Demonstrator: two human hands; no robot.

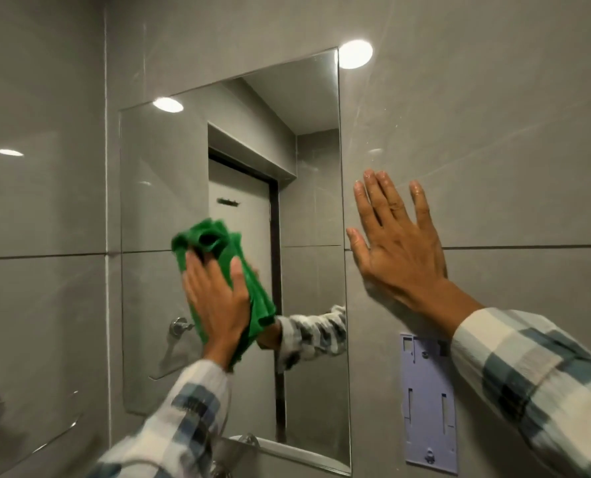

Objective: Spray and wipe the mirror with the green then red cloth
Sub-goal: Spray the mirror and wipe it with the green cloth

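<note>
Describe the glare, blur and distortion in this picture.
Head view: a ceiling light glares as a bright spot on the tile just past the mirror top corner, with a second spot in the glass and a fainter one on the left wall. The wide lens slants the mirror edges. The sleeves are motion-blurred at the bottom; the left hand on the green cloth and the right hand are fairly sharp.
</note>
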